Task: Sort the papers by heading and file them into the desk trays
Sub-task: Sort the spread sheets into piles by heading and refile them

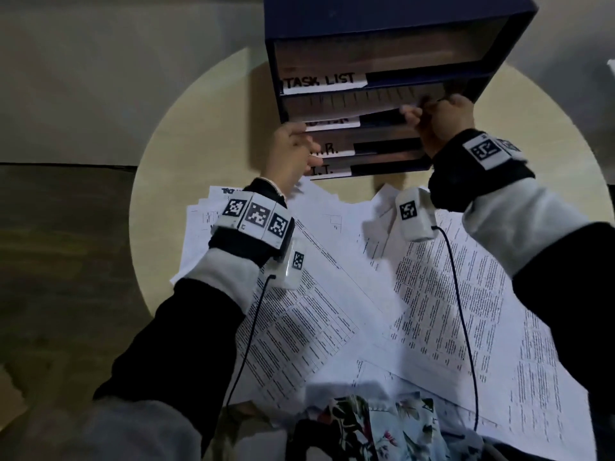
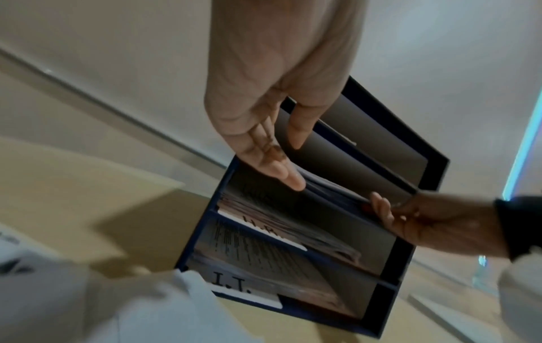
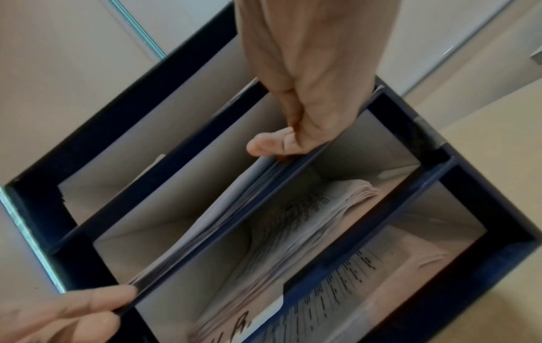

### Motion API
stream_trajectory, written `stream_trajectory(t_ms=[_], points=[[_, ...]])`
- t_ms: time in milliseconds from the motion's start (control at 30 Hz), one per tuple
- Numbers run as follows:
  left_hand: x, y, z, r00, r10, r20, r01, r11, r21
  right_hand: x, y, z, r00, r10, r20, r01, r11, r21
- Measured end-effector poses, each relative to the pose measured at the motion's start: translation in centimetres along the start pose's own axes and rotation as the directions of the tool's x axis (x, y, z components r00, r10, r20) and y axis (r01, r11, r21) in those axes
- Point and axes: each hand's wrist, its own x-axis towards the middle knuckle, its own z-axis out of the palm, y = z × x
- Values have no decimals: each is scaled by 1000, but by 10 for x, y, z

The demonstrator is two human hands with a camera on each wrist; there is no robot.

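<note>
While both of my hands are up at the organiser, this is what I read off the views.

Sheet in hand: white printed paper (image 1: 349, 106), thin and bowing, half inside the second slot, under the one marked TASK LIST.
Right hand (image 1: 432, 123): thumb and fingers pinching the sheet's right corner — I judge this guides it in level.
Left hand (image 1: 289, 151): fingers fairly straight, tips at the sheet's left edge by the slot's lip; whether it pinches, I cannot tell.
Desk trays (image 1: 392, 18): dark blue, boxy, stiff board with four stacked slots; the H.R. and I.T. slots below hold curled stacks.
Loose papers (image 1: 416, 294): unsorted, fanned and overlapping on the round pale table (image 1: 159, 168) — plenty left to file.
</note>
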Motion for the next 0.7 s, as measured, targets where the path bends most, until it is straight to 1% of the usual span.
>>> stream_trajectory(t_ms=[67,167,267,333,433,500,567,633,700], points=[[4,2,3,1000,14,6,-15,998,59,3,2,4,999,-33,-39,30,997,-76],[12,10,6,999,41,-11,-39,988,153,7,3,7,997,-11,-82,-2,988,-157],[19,18,7,999,33,-36,-27,988,153,12,-1,9,998,68,-14,-69,963,-262],[21,20,7,1000,19,-22,-15,986,165,15,-1,6,997,77,27,-65,950,-307],[19,16,4,1000,22,11,-23,988,151,11,-1,0,990,115,78,-95,969,-228],[12,9,-3,999,34,-1,-33,991,133,1,1,-5,992,94,82,-74,973,-221],[3,-4,-12,1000,9,-23,-7,996,86,-15,5,-9,996,48,81,-30,979,-202],[-4,-20,-21,997,-49,-61,53,997,54,-30,17,-15,996,41,74,-22,967,-253],[-6,-40,-32,988,-76,-133,91,989,114,-49,32,-18,992,30,124,15,936,-351]])
